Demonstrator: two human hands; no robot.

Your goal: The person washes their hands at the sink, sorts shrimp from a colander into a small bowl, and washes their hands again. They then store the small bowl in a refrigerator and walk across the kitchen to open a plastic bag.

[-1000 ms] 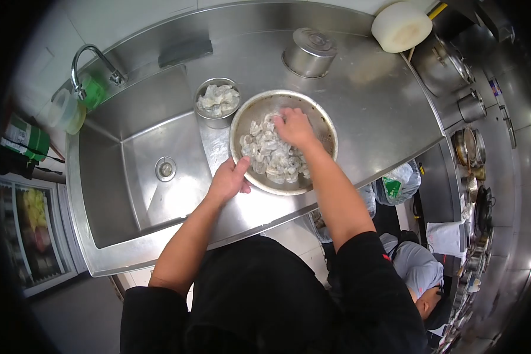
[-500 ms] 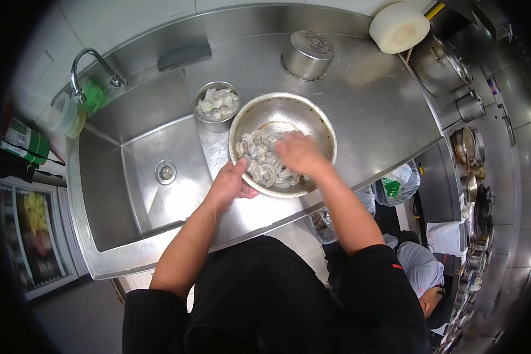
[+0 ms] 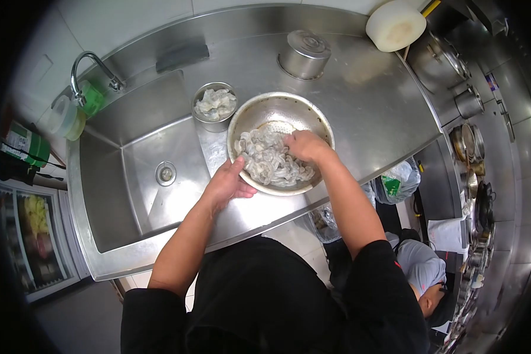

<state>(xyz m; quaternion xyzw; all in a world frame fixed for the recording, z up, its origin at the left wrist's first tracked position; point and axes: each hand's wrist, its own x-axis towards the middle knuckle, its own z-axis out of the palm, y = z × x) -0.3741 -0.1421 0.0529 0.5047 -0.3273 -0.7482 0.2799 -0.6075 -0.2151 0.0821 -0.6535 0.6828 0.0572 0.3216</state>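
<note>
A metal colander (image 3: 323, 118) with a perforated bottom rests on the steel counter, holding a heap of raw, greyish peeled shrimp (image 3: 271, 162). At its near left side my left hand (image 3: 225, 184) grips the rim, thumb on top and fingers below. My right hand (image 3: 308, 146) is inside the colander, at the right side of the shrimp. Its fingers are curled into them, and the fingertips are partly hidden. Just left of the colander stands a small steel container (image 3: 214, 124) with more pale shrimp in it, touched by neither hand.
The sink basin (image 3: 141, 206) with its tap (image 3: 91, 56) lies to the left. An upturned steel pot (image 3: 304, 56) stands behind the colander. Pots and pans hang or stand at the far right, where another person (image 3: 420, 268) is below. Bagged bins (image 3: 398, 183) sit under the counter edge.
My right hand was blurred by motion over the shrimp and now shows sharply, slightly farther right. The shrimp have shifted and spread toward the near right. My left hand keeps its hold.
</note>
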